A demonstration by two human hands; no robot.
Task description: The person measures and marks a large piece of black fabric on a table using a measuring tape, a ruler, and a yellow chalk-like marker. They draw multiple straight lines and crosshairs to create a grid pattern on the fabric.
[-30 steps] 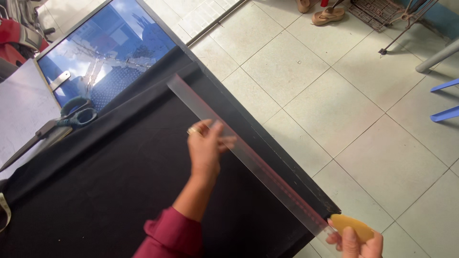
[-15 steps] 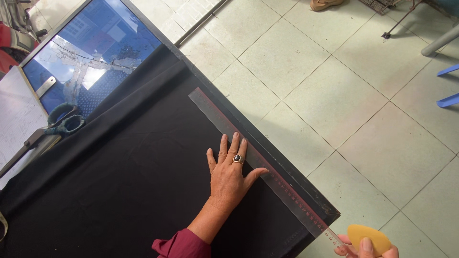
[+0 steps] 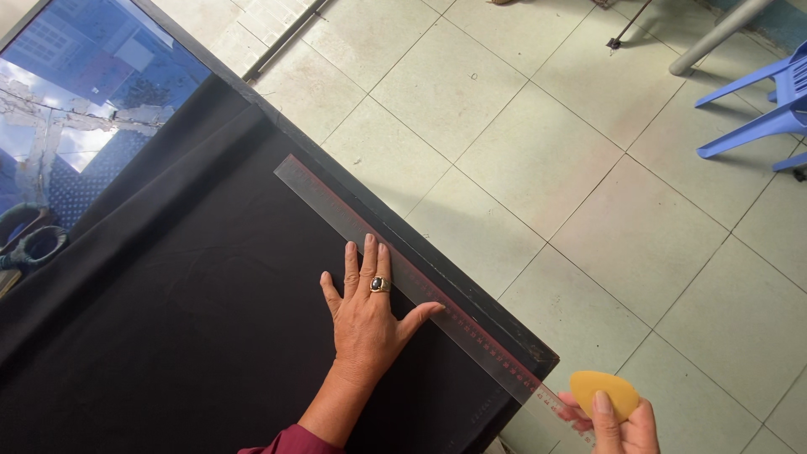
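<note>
While scissors (image 3: 34, 248) lie at the far left edge on the glass tabletop (image 3: 84, 92), black cloth (image 3: 168, 319) covers most of the surface. The left hand (image 3: 366, 315) rests flat on the cloth, fingers spread, thumb touching a long clear ruler (image 3: 420, 290) that runs along the cloth's edge. At the lower right, over the tiled floor (image 3: 588, 168), the right hand (image 3: 618, 420) pinches a yellow tailor's chalk (image 3: 603, 391) near the ruler's end.

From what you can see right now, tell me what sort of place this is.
Probably a tailoring or sewing workroom. Black fabric is spread over a glass-topped table, the left hand presses a long clear ruler along its edge, and the right hand holds yellow tailor's chalk. Scissors lie nearby.
</note>
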